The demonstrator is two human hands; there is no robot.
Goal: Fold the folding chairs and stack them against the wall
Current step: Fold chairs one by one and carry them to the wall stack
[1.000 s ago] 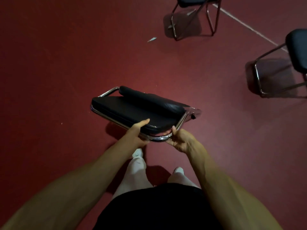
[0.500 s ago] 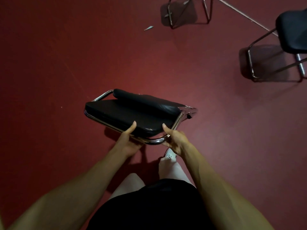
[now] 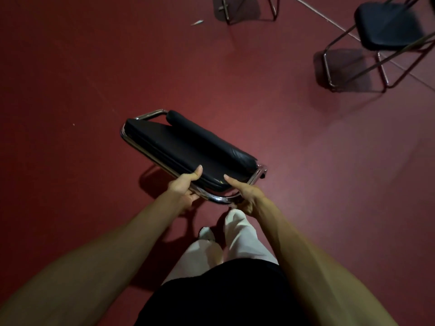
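A folded chair (image 3: 179,147) with black padded seat and backrest and a chrome tube frame hangs flat in front of me, above the red floor. My left hand (image 3: 183,187) grips its near edge, thumb on the black cushion and fingers curled under the chrome tube. My right hand (image 3: 243,192) grips the same near edge further right, thumb on the cushion. An unfolded black chair (image 3: 386,24) stands at the upper right. The chrome legs of another chair (image 3: 249,10) show at the top edge.
The floor (image 3: 70,78) is dark red, with a pale line (image 3: 329,20) running across the upper right. A small white scrap (image 3: 197,22) lies near the top. My white trouser legs and shoes (image 3: 207,234) are below the chair.
The view has shifted forward: both standing chairs slid toward the top and right of the frame. My legs changed stride. Both hands keep their grip on the folded chair.
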